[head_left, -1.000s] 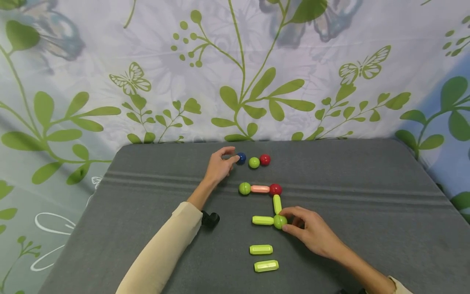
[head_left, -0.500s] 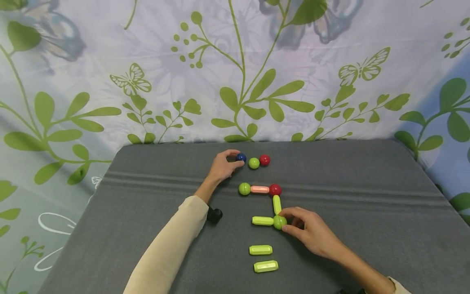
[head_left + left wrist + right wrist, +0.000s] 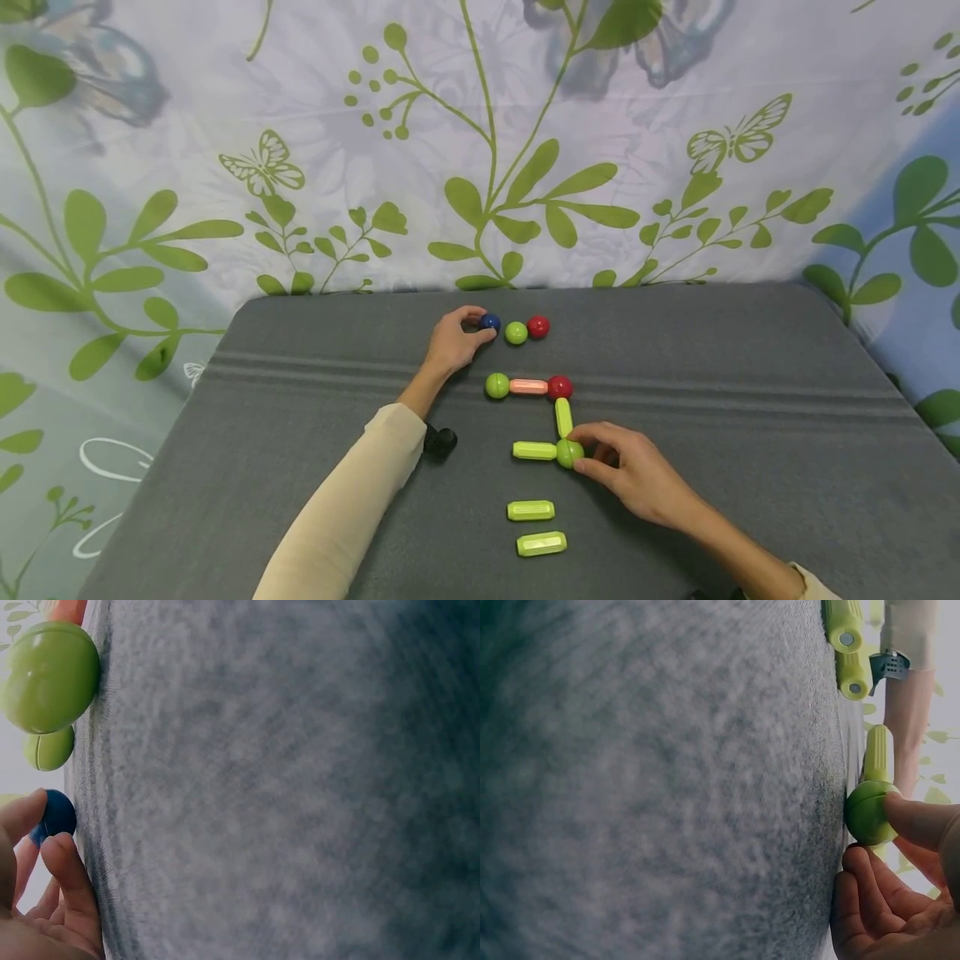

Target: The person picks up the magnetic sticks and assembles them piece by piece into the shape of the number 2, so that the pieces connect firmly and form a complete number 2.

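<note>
At the far side of the table, my left hand (image 3: 452, 342) pinches a small blue ball (image 3: 490, 322) between thumb and fingers; in the left wrist view the ball (image 3: 61, 813) stays low against the cloth. Nearer me, my right hand (image 3: 633, 473) grips a green ball (image 3: 568, 453) with thumb and fingertips. Two yellow-green sticks meet this ball: one stick (image 3: 535, 451) points left, the other stick (image 3: 563, 417) runs up to a red ball (image 3: 559, 387). From there a pink stick (image 3: 528, 387) leads left to another green ball (image 3: 497, 386).
Beside the blue ball lie a loose green ball (image 3: 516, 333) and a red ball (image 3: 538, 326). Two loose yellow-green sticks, one (image 3: 531, 510) above the other (image 3: 542, 544), lie near the front of the grey table (image 3: 315, 400). A leaf-printed cloth (image 3: 420, 167) hangs behind.
My left hand has moved slightly right, and its thumb and fingers have come round the blue ball. The right hand keeps its grip on the green ball.
</note>
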### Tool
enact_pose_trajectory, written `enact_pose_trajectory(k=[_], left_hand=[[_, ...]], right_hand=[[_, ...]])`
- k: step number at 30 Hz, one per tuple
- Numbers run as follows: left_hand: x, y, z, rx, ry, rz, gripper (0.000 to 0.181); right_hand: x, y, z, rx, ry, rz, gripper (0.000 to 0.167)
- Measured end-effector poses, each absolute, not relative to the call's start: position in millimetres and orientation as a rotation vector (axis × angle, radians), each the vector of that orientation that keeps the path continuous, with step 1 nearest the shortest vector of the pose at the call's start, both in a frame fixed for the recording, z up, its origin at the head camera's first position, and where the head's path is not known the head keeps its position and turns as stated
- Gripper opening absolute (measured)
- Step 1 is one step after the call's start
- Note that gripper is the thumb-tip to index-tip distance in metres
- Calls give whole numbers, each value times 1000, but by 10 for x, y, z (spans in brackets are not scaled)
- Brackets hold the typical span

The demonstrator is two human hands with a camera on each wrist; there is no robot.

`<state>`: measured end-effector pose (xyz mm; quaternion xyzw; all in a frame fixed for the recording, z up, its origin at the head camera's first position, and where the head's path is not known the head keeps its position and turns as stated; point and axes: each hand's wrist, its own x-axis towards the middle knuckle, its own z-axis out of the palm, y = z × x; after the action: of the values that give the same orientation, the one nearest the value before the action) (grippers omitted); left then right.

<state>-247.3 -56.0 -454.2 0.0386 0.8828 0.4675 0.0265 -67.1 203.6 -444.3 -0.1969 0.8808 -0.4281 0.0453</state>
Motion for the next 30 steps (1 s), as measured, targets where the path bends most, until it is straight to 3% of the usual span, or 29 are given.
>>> enact_pose_trajectory(k=[17,30], left_hand=[[-2399,-608,-4518,121,2614,1612,36],[-1796,-855,-4317,284,2527,1705,32]], right_hand=[[-667,2029,-4437,-573,2704,-1283,28],[-650,2033,-4422,-564,2691,-1266,28]])
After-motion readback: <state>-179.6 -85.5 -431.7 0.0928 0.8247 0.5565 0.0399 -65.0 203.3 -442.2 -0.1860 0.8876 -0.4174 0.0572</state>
